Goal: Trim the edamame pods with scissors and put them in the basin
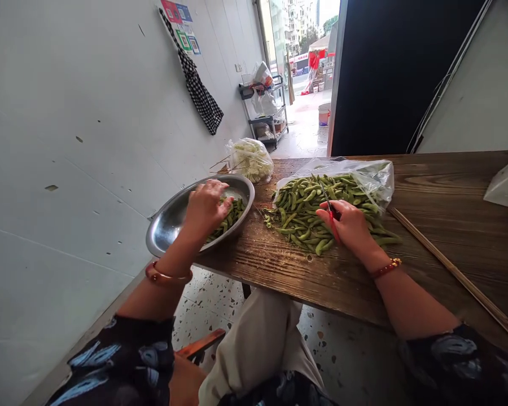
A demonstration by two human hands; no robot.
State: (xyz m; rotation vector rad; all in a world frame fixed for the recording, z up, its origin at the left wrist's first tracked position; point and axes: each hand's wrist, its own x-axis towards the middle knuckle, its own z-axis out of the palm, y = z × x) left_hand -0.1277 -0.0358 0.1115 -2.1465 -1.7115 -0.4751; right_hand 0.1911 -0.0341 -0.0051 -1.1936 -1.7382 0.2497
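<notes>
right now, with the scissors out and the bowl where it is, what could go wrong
The scissors in the right hand could nick a finger if the left hand reached in near the blades. The bowl seems to jut past the edge of the table, so a hard push might tip it and spill the pods inside.

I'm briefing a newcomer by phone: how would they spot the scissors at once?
On the brown wooden table, find the heap of green bean pods. Over it, the bare right hand holds the red-handled metal scissors, blades pointing away from the person. Their vivid red handle sets them apart from the pods.
</notes>
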